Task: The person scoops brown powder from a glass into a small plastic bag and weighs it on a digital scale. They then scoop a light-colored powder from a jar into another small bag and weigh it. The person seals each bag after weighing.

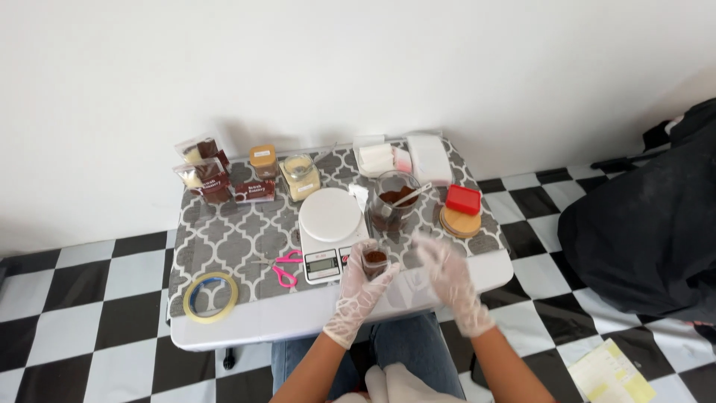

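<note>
white wall, checkered floor, small table

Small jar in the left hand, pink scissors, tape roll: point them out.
small jar (pixel 375 259), head view, on the brown powder at its open top.
pink scissors (pixel 285 267), head view, on the handle loops.
tape roll (pixel 211 298), head view, on its yellowish ring, near side.

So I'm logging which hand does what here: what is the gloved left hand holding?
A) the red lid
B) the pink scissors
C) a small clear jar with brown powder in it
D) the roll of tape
C: the left hand grips the small clear jar of brown powder in front of the white scale.
</note>
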